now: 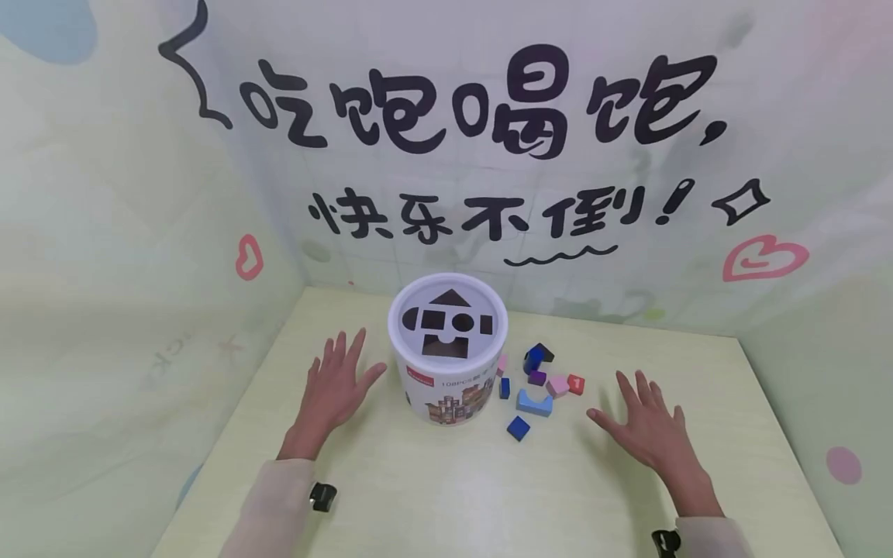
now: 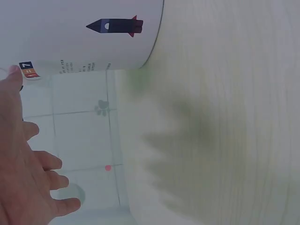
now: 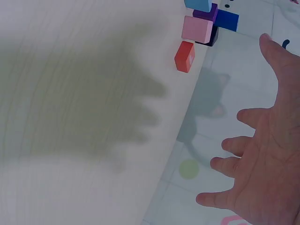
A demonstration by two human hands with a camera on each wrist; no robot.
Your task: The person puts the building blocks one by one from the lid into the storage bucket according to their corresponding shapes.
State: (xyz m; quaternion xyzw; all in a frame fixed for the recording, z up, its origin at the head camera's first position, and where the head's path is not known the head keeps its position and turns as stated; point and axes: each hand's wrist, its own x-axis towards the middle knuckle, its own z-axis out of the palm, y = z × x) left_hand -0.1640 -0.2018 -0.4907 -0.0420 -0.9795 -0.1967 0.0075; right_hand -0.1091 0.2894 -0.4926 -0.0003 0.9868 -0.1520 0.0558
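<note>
We saw the white tub upright on the table, small blocks scattered to its right. We judged it stiff, smooth and fairly light, best taken around both sides below the rim. The left hand was spread beside it, the right hand spread near the blocks, both holding nothing.

My left hand hovers, fingers spread, its thumb near the white tub with the rocket print; a blurred shadow falls across the pale worktop.
</note>
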